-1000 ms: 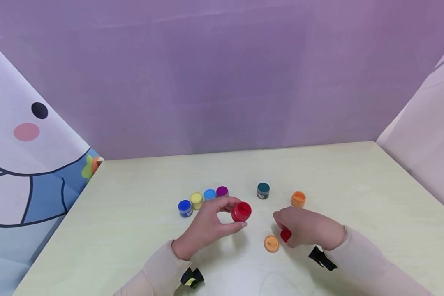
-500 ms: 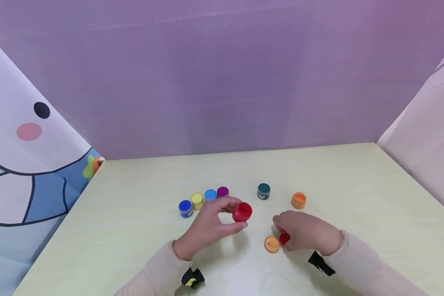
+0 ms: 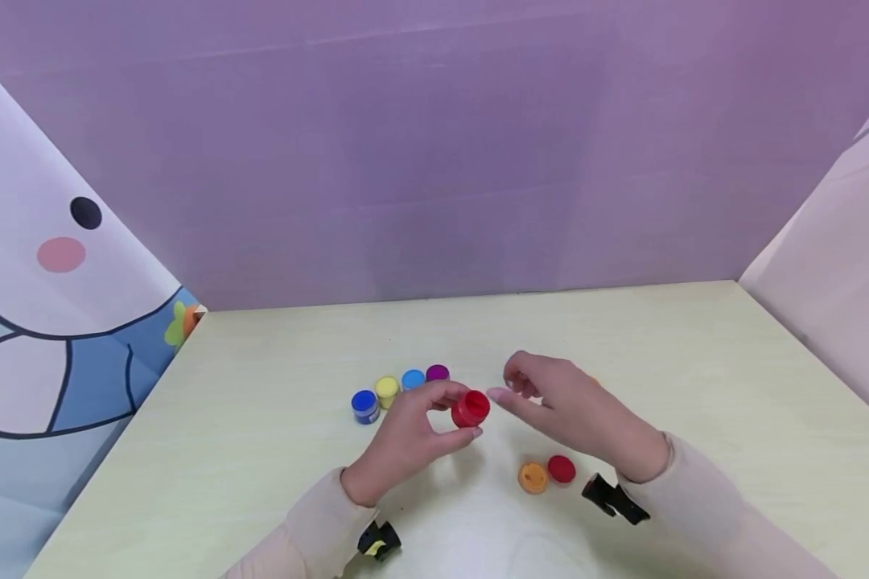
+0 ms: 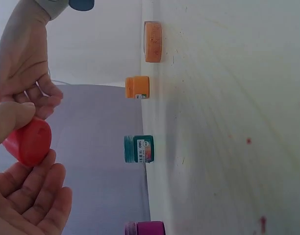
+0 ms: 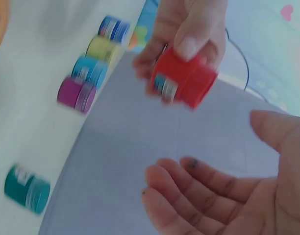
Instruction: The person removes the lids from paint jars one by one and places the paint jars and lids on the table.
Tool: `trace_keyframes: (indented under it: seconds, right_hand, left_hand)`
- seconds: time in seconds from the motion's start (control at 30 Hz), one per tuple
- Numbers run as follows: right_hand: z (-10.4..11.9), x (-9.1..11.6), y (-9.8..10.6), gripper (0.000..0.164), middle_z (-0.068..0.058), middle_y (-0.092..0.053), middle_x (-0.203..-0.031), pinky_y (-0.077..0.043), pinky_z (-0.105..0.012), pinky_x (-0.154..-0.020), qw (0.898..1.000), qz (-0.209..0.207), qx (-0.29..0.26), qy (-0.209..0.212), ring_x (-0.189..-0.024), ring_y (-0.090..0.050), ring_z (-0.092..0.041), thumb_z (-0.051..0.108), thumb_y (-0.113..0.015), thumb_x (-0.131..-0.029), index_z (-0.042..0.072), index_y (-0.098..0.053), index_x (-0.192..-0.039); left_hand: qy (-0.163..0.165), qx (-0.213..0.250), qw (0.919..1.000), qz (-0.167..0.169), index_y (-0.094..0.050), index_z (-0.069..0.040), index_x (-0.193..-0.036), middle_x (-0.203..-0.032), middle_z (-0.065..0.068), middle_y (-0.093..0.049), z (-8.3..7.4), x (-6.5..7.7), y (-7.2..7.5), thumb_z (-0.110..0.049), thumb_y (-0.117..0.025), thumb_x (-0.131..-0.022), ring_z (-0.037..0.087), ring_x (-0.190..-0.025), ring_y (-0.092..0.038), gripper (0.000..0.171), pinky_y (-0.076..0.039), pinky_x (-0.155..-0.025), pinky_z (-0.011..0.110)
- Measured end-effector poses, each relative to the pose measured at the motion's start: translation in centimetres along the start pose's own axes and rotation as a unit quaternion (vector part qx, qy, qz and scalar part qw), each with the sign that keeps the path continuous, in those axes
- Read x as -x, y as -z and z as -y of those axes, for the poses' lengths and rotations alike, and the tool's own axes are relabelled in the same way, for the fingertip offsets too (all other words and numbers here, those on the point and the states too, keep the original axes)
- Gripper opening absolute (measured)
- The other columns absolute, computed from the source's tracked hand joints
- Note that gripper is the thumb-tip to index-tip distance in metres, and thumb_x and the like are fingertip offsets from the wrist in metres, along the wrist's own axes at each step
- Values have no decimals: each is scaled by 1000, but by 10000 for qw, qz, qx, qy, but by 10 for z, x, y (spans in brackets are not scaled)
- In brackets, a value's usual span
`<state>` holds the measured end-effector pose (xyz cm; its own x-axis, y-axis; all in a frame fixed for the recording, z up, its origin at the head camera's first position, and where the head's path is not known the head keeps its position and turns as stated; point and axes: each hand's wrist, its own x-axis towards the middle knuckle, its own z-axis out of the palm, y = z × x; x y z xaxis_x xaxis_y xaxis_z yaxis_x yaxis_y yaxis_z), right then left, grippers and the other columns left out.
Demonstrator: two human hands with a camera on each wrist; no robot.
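My left hand [image 3: 405, 441] holds a red paint jar [image 3: 471, 408] above the table, thumb on one side and fingers on the other. Its lid is off and the mouth tilts toward me, with red inside. Just right of the jar is my right hand [image 3: 579, 408], holding nothing, its thumb and fingers apart in the right wrist view. Below that hand a red lid [image 3: 562, 469] lies on the table beside an orange lid [image 3: 533, 478]. Dark specks mark the right fingertips [image 5: 193, 163].
Left of centre, blue [image 3: 365, 407], yellow [image 3: 387, 391], light blue [image 3: 413, 379] and purple [image 3: 438, 372] jars stand in a row. A green jar [image 4: 138, 149] and an orange jar [image 4: 137, 87] stand farther right; my right hand mostly hides them in the head view. A purple backdrop [image 3: 471, 161] rises behind.
My right hand has put the red lid down beside the orange lid, let it go, and moved up and left toward the red jar. The left hand has barely moved.
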<state>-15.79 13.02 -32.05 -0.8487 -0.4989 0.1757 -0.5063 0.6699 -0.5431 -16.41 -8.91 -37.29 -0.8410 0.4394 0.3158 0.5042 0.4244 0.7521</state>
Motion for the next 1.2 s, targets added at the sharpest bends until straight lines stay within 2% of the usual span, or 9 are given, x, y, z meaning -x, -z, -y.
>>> trace_keyframes:
  seconds: [0.1,0.23,0.37,0.5,0.63,0.9,1.2]
  right_hand:
    - [6,-3,-7,39,3,-59,-90,-49,-27,-69,9998,65,-78,-168,-83,-56,-14,44,-63,-88,9,-56,-105]
    - [12,-8,-16,49,2,-57,-93,-48,-23,-61,9991,193,-114,-356,-81,-54,-14,46,-68,-83,8,-54,-109]
    - [16,-11,-23,38,4,-55,-87,-47,-21,-58,9996,211,-107,-184,-73,-51,-11,36,-71,-83,9,-55,-102]
    - [19,-14,-25,26,6,-53,-81,-47,-20,-59,9997,211,-90,-25,-69,-49,-10,25,-71,-83,9,-54,-95]
    - [21,-16,-27,27,5,-54,-82,-48,-19,-61,9994,276,-121,-168,-71,-51,-9,21,-73,-82,8,-53,-96]
    - [21,-19,-28,26,3,-55,-80,-47,-17,-60,9996,211,9,-196,-70,-51,-10,16,-73,-81,6,-54,-95]
    - [22,-21,-28,24,3,-56,-76,-48,-18,-58,9987,206,16,-457,-67,-52,-9,17,-73,-80,5,-56,-91]
  left_hand:
    - [15,17,10000,-23,-65,-13,-108,-100,-8,-68,1,0,-1,-20,-78,-77,8,-90,-58,34,-53,-81,34]
    - [-31,34,10000,-28,-65,-11,-108,-99,-6,-68,4,-1,-2,-16,-77,-78,9,-90,-59,33,-53,-82,35]
    - [-5,33,10000,-7,-65,-11,-108,-98,-6,-68,5,-1,-4,-15,-77,-78,8,-91,-60,33,-52,-83,30]
    - [20,71,10000,14,-65,-10,-108,-98,-5,-67,5,-1,-4,-13,-76,-78,9,-91,-60,32,-52,-84,34]
    - [46,58,10000,44,-64,-9,-109,-101,-3,-67,5,-2,-6,-11,-76,-78,11,-93,-60,33,-52,-85,39]
    - [79,-33,10000,36,-65,-10,-108,-100,-4,-66,7,-4,-9,-12,-75,-78,11,-94,-61,32,-53,-85,38]
    - [185,-129,9997,-5,-64,-11,-109,-102,-4,-66,6,-4,-10,-15,-76,-78,12,-95,-61,33,-53,-85,38]
